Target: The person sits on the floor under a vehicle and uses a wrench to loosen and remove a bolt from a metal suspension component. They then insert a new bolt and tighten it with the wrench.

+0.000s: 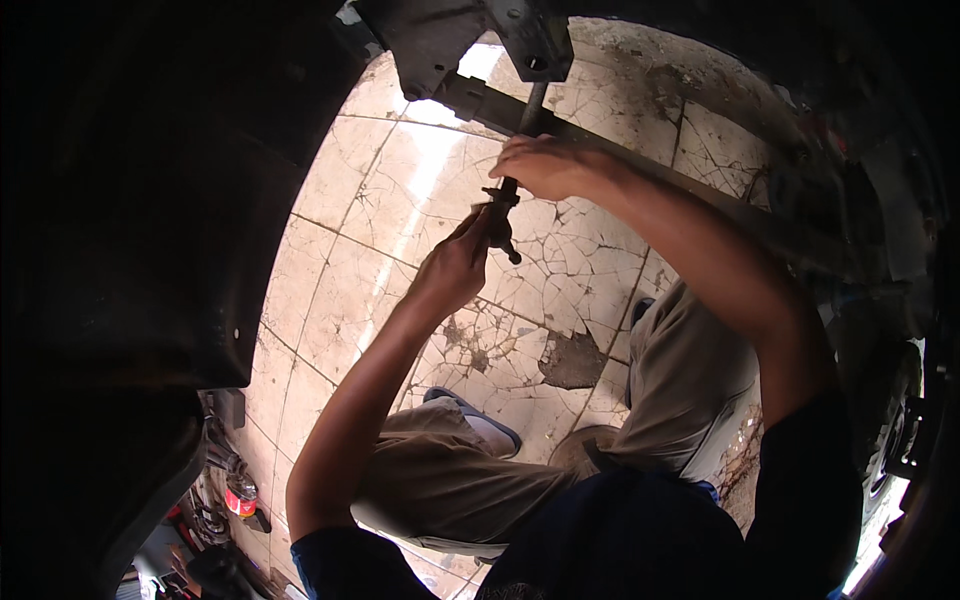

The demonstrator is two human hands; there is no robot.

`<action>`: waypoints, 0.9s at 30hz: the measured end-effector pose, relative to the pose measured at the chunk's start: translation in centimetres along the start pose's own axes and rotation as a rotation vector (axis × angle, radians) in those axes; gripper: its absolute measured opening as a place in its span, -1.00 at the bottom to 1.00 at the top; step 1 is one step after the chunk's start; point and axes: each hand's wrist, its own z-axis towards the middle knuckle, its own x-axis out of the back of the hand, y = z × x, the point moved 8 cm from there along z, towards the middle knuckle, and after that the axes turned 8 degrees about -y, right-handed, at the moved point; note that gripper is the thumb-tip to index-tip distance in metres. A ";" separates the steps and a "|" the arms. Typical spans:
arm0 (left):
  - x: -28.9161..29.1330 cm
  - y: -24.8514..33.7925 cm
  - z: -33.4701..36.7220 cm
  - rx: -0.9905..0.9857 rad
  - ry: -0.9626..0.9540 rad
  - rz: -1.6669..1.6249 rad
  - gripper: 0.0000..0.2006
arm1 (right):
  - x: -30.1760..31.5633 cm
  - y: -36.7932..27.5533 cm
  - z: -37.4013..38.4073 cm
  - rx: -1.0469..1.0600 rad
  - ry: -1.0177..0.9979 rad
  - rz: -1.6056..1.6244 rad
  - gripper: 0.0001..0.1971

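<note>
A thin dark metal rod (530,108) hangs down from a grey bracket (530,40) on the underside of a vehicle. My right hand (548,165) is closed around the rod's middle. Just below it, my left hand (458,262) pinches a small dark fitting (502,222) at the rod's lower end between thumb and fingers. A flat dark bar (700,195) runs diagonally behind my hands. My bent legs in khaki trousers (450,470) are below.
A black wheel-arch panel (150,200) fills the left side. Dark vehicle parts (880,230) crowd the right. Beneath lies cracked pale tile floor (400,200). A small red and white bottle (240,497) and dark tools (205,520) lie at lower left.
</note>
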 end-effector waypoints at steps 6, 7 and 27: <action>-1.0 -2.6 0.0 0.053 0.164 -0.253 -0.63 | -0.7 -0.4 -0.2 -0.024 0.008 -0.021 -0.49; -0.7 -2.2 -0.1 -0.003 0.185 -0.259 -0.63 | -0.7 -0.4 -0.1 -0.016 0.008 -0.022 -0.49; 1.4 -4.8 0.6 0.158 0.350 -0.384 -0.62 | -1.8 -1.2 0.1 -0.020 0.082 -0.176 -0.80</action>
